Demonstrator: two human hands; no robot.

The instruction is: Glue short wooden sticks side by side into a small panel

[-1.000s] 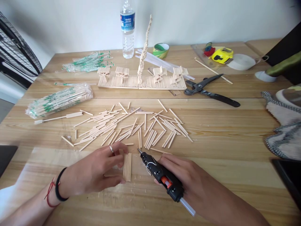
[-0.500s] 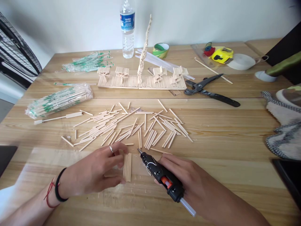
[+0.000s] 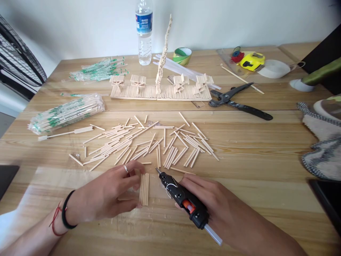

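Lower centre: our left hand (image 3: 106, 195) pinched on stick bundle (image 3: 144, 188), right hand (image 3: 213, 202) clamped around glue gun (image 3: 183, 201).

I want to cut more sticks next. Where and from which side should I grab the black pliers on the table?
Grip the pliers by the long black handles, which stretch toward the right edge of the table. Come from above on the near right side, probably with the right hand once it is free of the glue gun. The jaws point left toward the stick model.
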